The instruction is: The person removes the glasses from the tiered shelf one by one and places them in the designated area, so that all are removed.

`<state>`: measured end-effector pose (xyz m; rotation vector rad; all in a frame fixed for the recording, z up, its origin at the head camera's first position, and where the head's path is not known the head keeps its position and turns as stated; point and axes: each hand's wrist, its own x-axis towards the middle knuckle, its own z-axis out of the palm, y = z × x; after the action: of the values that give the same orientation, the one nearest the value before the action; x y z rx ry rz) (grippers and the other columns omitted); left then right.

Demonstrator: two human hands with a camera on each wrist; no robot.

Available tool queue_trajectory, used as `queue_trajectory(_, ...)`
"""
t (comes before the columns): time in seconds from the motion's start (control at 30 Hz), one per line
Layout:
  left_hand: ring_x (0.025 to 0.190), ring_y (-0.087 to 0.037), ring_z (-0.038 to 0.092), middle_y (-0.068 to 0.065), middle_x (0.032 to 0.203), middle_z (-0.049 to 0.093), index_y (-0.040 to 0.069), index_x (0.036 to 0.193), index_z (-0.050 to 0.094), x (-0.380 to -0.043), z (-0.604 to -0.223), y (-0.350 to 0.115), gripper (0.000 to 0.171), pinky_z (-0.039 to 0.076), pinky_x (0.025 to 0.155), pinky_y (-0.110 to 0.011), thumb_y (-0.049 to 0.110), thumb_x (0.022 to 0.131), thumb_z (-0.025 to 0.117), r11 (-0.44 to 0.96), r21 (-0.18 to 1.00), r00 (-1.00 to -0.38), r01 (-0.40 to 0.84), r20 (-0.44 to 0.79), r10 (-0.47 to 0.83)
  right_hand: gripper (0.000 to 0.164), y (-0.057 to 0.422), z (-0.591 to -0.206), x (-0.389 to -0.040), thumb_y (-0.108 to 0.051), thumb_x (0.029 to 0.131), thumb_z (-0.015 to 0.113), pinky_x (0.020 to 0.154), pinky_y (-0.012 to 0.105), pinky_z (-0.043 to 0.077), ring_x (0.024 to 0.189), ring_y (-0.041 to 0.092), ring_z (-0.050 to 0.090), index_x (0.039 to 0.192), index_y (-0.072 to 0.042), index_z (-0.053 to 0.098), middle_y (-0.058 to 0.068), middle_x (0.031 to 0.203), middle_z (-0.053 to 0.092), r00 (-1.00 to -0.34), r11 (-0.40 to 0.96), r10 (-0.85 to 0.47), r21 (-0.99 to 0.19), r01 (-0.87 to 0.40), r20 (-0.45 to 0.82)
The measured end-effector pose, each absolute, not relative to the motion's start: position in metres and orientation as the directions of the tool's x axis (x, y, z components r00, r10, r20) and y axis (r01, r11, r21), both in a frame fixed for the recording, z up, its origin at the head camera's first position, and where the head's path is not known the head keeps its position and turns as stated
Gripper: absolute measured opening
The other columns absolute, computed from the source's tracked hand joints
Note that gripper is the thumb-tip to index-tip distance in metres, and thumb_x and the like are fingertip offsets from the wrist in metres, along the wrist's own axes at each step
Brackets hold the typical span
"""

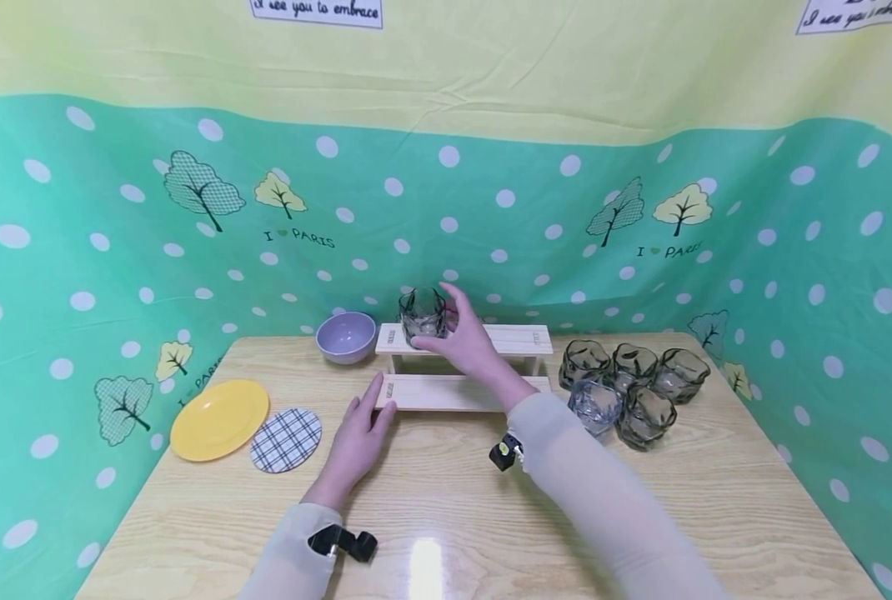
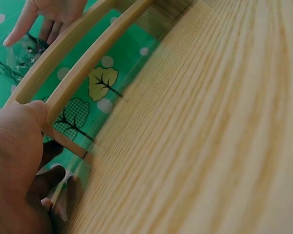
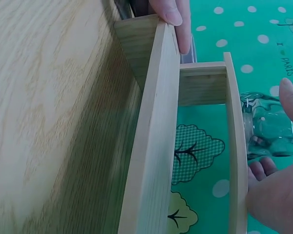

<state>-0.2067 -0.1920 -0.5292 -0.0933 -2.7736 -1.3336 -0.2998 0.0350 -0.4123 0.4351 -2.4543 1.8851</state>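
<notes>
A two-tier wooden shelf [image 1: 453, 393] stands near the back of the table. On its upper board sits a smoky, wavy-sided drinking glass [image 1: 420, 310], upright near the left end. My right hand [image 1: 472, 340] holds this glass from the right, thumb at the front and fingers behind. Low at the shelf's left end, my left hand [image 1: 358, 439] grips the corner of the lower board. In the left wrist view, the thumb [image 2: 31, 111] lies on the board's edge while the other fingers curl beside the end. The right wrist view shows the glass [image 3: 268, 126] between thumb and fingers.
Several similar glasses [image 1: 644, 415] cluster right of the shelf, one of them a bluish glass [image 1: 594, 406]. A purple bowl [image 1: 346, 337] is left of the shelf. Farther left lie a yellow plate [image 1: 219, 421] and a round checked mat [image 1: 286, 440]. A green cloth [image 1: 491, 250] hangs close behind.
</notes>
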Motion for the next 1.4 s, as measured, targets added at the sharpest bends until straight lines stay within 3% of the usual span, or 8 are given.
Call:
queue_trajectory(0.7,0.161,-0.058,0.019,-0.018,0.175,0.037,0.022,0.178,0.027,-0.2062,-0.5310,-0.1889,0.070,0.021,0.127,-0.077,0.052,0.117,0.048,0.618,0.782,-0.996,0.087,0.085,0.034,0.103,0.0293,-0.4155,-0.2995,-0.028,0.094,0.094,0.131,0.047,0.035,0.161,0.036,0.037,0.174,-0.030,0.030,0.009,0.178,0.032,-0.965,0.296,-0.180,-0.925,-0.239,0.192)
queue_trajectory(1.4,0.162,-0.058,0.019,-0.019,0.176,0.036,0.024,0.178,0.025,-0.2081,-0.5309,-0.1930,0.073,0.021,0.127,-0.077,0.057,0.117,0.046,0.622,0.779,-0.996,0.081,0.079,0.030,0.096,0.0259,-0.4156,-0.3016,-0.028,0.094,0.094,0.128,0.042,0.040,0.157,0.033,0.043,0.170,-0.030,0.036,0.009,0.170,0.042,-0.968,0.299,-0.168,-0.926,-0.231,0.188)
